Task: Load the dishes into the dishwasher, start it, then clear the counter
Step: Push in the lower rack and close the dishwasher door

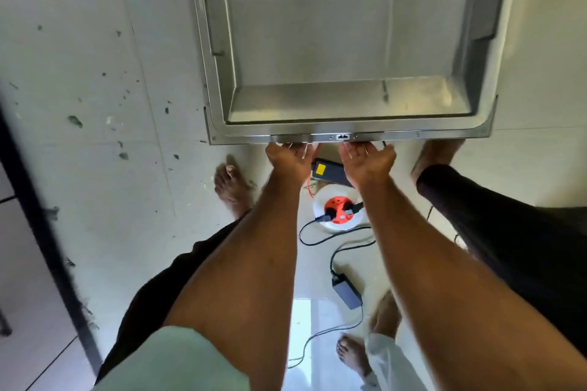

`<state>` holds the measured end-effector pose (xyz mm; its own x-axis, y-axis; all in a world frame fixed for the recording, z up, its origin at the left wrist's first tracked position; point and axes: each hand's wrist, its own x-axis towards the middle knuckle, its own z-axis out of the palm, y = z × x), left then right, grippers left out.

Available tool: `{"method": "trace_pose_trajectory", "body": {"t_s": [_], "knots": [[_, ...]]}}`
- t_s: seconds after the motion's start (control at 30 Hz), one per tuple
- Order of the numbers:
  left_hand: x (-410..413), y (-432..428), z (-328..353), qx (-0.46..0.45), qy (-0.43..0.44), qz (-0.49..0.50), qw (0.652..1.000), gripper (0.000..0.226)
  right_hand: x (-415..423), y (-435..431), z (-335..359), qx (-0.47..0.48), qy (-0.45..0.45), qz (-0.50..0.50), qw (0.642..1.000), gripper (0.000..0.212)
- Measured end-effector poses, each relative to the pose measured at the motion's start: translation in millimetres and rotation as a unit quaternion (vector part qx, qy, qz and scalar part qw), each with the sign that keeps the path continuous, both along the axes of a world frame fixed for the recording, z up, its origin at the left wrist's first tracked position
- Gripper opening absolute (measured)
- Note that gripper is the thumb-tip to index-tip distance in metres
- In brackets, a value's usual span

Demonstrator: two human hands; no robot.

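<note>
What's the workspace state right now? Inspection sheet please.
Surface: tiled floor, dark specks at left.
Job's things: dishwasher door open, lying flat, steel inner face up; no dishes seen.
Clutter: cable reel with orange hub, black adapter with yellow label, grey adapter, all on the floor.
Hands: left hand and right hand palms up, fingers hooked at the door's front edge.
Cables: black leads plugged into the reel, looping across the floor.
Surroundings: another person's bare foot close by; dark frame at left.
</note>
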<state>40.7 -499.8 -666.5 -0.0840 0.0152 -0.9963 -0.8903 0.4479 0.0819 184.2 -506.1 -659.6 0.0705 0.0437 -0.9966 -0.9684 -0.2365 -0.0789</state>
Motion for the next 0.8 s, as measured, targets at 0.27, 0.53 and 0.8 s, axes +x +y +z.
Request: {"method": "trace_pose_trajectory", "body": {"t_s": [0.27, 0.53, 0.8], "knots": [[1, -4, -3, 0.021, -0.037, 0.084, 0.996, 0.063, -8, 0, -17, 0.015, 0.001, -0.051, 0.999, 0.057], [-17, -2, 101, -0.008, -0.086, 0.106, 0.991, 0.074, 3, 3, 87, 0.028, 0.033, -0.033, 0.999, 0.062], [-15, 48, 259, 0.028, -0.077, 0.132, 0.988, 0.063, -3, 40, 242, 0.021, -0.024, -0.01, 0.999, 0.058]]}}
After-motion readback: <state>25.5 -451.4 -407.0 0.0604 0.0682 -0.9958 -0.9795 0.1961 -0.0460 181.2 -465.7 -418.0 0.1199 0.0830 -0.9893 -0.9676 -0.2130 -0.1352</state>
